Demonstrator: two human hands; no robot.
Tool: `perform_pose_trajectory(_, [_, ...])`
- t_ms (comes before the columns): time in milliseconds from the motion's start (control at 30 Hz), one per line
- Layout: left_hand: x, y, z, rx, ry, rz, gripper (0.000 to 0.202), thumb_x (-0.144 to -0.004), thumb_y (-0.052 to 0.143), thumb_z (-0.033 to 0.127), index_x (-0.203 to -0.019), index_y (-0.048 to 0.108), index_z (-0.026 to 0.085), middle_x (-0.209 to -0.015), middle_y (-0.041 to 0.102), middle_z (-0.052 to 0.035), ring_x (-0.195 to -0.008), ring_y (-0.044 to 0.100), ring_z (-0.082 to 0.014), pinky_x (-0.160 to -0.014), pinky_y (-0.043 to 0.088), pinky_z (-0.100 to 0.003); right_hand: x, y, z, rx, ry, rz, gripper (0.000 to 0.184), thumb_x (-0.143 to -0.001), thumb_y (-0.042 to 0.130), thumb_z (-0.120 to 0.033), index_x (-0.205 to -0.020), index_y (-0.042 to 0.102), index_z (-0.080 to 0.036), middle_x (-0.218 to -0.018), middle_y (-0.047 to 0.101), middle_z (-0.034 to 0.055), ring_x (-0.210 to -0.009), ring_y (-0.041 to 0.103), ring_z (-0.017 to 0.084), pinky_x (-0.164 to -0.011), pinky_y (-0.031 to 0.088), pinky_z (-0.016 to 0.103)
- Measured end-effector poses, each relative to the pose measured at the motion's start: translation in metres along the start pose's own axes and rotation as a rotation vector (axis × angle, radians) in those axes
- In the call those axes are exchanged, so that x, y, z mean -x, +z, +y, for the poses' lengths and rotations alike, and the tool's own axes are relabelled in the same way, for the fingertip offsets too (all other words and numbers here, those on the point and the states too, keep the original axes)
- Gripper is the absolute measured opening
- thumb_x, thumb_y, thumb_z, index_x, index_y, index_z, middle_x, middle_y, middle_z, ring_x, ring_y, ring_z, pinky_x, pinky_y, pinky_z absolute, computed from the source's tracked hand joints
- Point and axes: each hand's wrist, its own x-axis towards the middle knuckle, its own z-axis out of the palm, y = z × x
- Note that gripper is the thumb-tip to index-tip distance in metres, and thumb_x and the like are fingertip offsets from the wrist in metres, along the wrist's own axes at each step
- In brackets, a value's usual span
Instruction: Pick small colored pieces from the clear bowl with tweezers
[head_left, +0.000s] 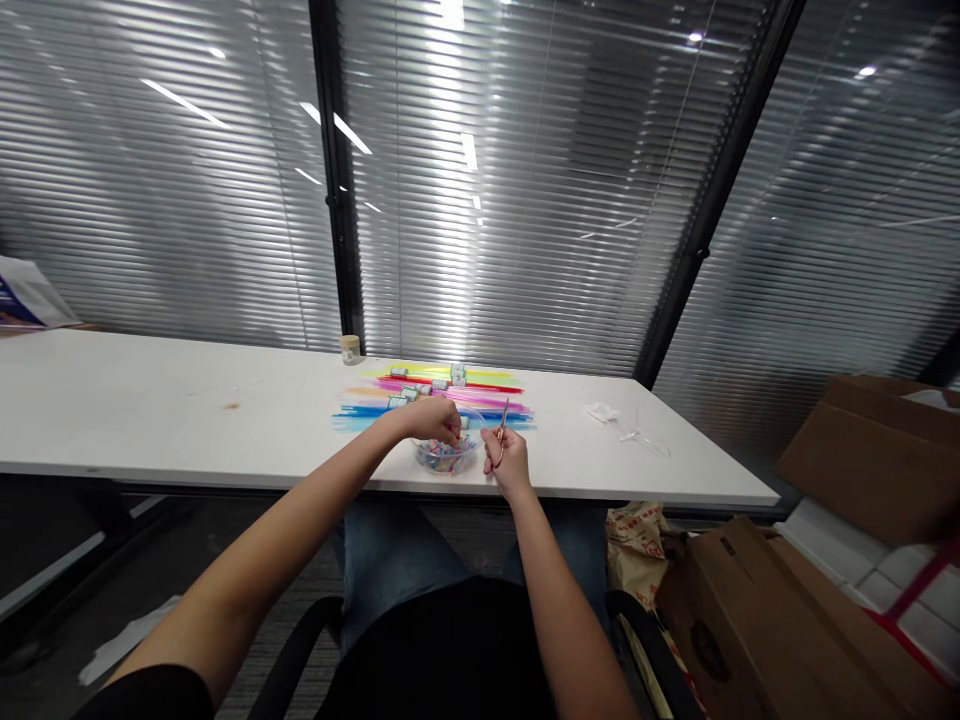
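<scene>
My left hand (435, 420) hovers over a small clear bowl (447, 458) of colourful cut pieces, with its fingers pinched together on something too small to make out. My right hand (508, 462) is closed round a pair of gold-coloured scissors (502, 432), blades pointing up and away. Just behind both hands lie several long coloured strips (442, 395) in yellow, red, pink, orange and blue, spread flat on the white table (187, 405). Several small rolls with labels sit among the strips.
A small beige cylinder (350, 348) stands at the table's back edge by the window blinds. Crumpled clear plastic (626, 425) lies to the right. Cardboard boxes (757, 620) and a paper bag (637, 545) crowd the floor on the right. My chair's armrests flank my lap.
</scene>
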Motion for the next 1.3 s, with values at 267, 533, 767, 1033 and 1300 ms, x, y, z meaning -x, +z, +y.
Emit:
perform_pose_trajectory(267, [0.0021, 0.0016, 0.003, -0.09, -0.01, -0.032, 0.015, -0.073, 0.07, 0.032, -0.085, 0.077, 0.025, -0.086, 0.075, -0.0018, -0.072, 0.064, -0.015, -0.077, 0.039, -0.024, 0.0004, 0.0012, -0.0031, -0.018, 0.015, 0.014, 0.034, -0.073, 0.067, -0.047, -0.067, 0.049, -0.019, -0.044, 0.043, -0.0094, -0.028, 0.044, 0.008, -0.031, 0.027, 0.018])
perform_pose_trajectory(533, [0.0017, -0.0047, 0.0076, -0.06, -0.042, -0.035, 0.015, -0.073, 0.067, 0.02, -0.084, 0.076, 0.022, -0.085, 0.075, -0.0026, -0.075, 0.064, -0.0149, -0.069, 0.04, -0.021, 0.0019, 0.0013, -0.0057, -0.001, 0.01, 0.013, 0.035, -0.073, 0.066, -0.048, -0.066, 0.049, -0.019, -0.045, 0.043, -0.009, -0.028, 0.043, 0.007, -0.031, 0.027, 0.018])
perform_pose_trajectory(767, [0.0062, -0.007, 0.0088, 0.006, -0.009, -0.024, 0.019, -0.084, 0.056, 0.026, -0.084, 0.074, 0.018, -0.075, 0.073, -0.0033, -0.064, 0.063, -0.0127, -0.062, 0.039, -0.019, 0.0018, 0.0012, -0.0065, 0.0, 0.01, 0.016, 0.035, -0.072, 0.067, -0.049, -0.066, 0.049, -0.019, -0.045, 0.043, -0.0094, -0.028, 0.043, 0.007, -0.03, 0.027, 0.018])
perform_pose_trajectory(1033, [0.0029, -0.0078, 0.0081, -0.044, -0.028, 0.031, 0.028, -0.071, 0.069, 0.017, -0.098, 0.074, 0.02, -0.086, 0.075, -0.0044, -0.074, 0.066, -0.0159, -0.06, 0.042, -0.02, 0.0012, 0.0012, -0.0049, -0.008, 0.005, 0.01, 0.035, -0.073, 0.067, -0.048, -0.067, 0.048, -0.019, -0.044, 0.043, -0.0095, -0.028, 0.044, 0.008, -0.031, 0.027, 0.018])
perform_pose_trajectory(1300, [0.0044, -0.0068, 0.002, 0.044, 0.075, 0.114, 0.02, -0.075, 0.062, 0.011, -0.089, 0.074, 0.018, -0.083, 0.075, -0.0037, -0.076, 0.067, -0.0148, -0.066, 0.045, -0.021, 0.0004, -0.0012, -0.0019, -0.005, -0.001, 0.003, 0.036, -0.073, 0.066, -0.051, -0.067, 0.049, -0.019, -0.045, 0.042, -0.0094, -0.029, 0.044, 0.008, -0.031, 0.029, 0.018])
